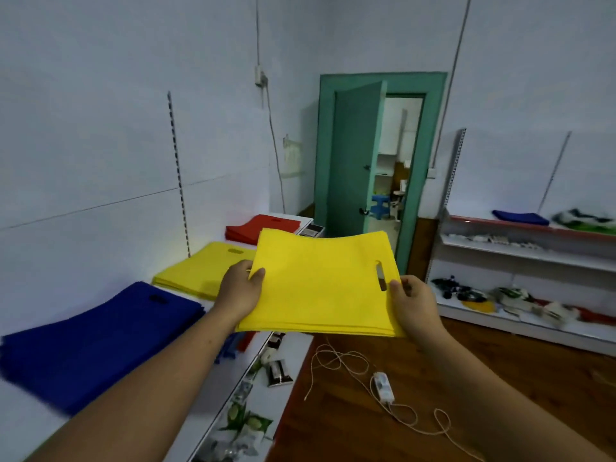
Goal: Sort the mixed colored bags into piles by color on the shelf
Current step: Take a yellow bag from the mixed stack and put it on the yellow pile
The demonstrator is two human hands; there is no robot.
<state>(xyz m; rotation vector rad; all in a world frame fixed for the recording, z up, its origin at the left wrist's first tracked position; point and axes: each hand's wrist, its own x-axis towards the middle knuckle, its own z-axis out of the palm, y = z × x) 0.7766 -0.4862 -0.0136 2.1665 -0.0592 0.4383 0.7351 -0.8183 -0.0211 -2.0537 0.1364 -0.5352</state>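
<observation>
At the bottom of the frame, two bare forearms reach forward and converge on a flat stack of yellow bags [320, 295] held level in the air at centre frame. The left hand [238, 291] pinches the stack's left edge, thumb on top and the other fingers hidden beneath. The right hand [415, 305] pinches the right edge just beside the cut-out handle slot, thumb on top and fingers curled under. Holding both edges likely keeps the limp fabric flat and the layers squared up.

In the lower left, a white shelf [23, 425] runs away along the wall. A pile of blue bags [93, 338] lies nearest on it. Beyond that, left of centre, a pile of yellow bags [203, 268] sits partly behind the left hand. Farther on is a pile of red bags [263, 226]. The held stack hovers just right of the yellow pile and appears bound for it, since the colours match.

In the lower middle of the frame, a pale cord with a switch box [383, 388] trails over the wooden floor.

At upper centre, a green door [353, 161] stands ajar. At far right, a second shelving unit [520, 255] carries assorted small goods, too blurred to name, with a folded blue bag [520, 217] on its top tier.
</observation>
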